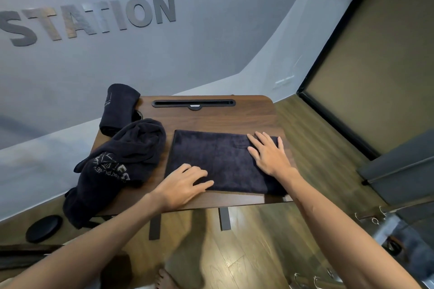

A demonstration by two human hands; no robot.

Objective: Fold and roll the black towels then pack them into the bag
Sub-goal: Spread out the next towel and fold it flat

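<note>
While a folded black towel (218, 162) is lying flat as a rectangle on the small wooden table (246, 115), it is being pressed down by both hands. The left hand (185, 183) is being laid palm down on the towel's near left corner, fingers spread and only slightly curled, with nothing being gripped. The right hand (267, 152) is being rested flat on the towel's right part, toward the far edge, fingers splayed wide and pointing away from the person; nothing is being held in it either.

Just left of the flat towel, a second, crumpled black towel (117, 166) with pale printed lettering is being left in a heap, its lower part hanging over the table's near left edge. Behind that heap, at the table's far left corner, a rolled black towel (118, 108) is being kept, touching the heap and overhanging the table edge slightly.

Along the table's far edge a long dark slot (193, 103) is being shown. A black round disc (44, 228) is lying on the wood floor (258, 253) below and to the left of the table. Behind the table, large dark letters (94, 19) are being displayed on the grey wall. No bag can be made out for certain in this view.
</note>
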